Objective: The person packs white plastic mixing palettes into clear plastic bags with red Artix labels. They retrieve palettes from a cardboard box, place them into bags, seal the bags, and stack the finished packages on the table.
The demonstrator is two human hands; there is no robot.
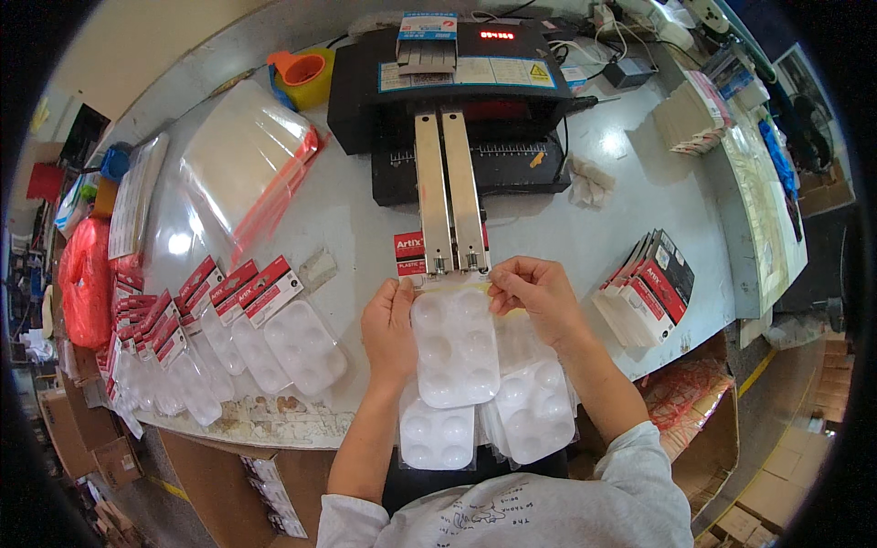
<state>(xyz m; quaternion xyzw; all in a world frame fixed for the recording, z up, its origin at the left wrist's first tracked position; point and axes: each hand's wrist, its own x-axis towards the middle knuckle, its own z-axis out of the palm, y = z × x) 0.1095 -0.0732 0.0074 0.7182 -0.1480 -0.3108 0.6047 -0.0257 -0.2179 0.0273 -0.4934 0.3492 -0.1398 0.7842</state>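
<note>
A white plastic palette with round wells (454, 352), in a clear bag, lies between my hands at the front of the table. My left hand (388, 320) is closed on the bag's upper left edge. At its upper right corner, the thumb and fingers of my right hand (539, 297) pinch the bag. Its top edge meets the tips of two metal arms (450, 192) of a black machine (448, 87). Under those arms a red and black header card (409, 254) partly shows. More bagged palettes (537, 411) lie below, close to my body.
Finished-looking carded palettes (297, 342) overlap in a row at left. Clear bags (247, 151) lie behind them, near an orange and yellow tape roll (301, 73). Folded header cards (649, 288) stand at right; another card stack (692, 114) sits farther back. A crumpled tissue (592, 183) lies beside the machine.
</note>
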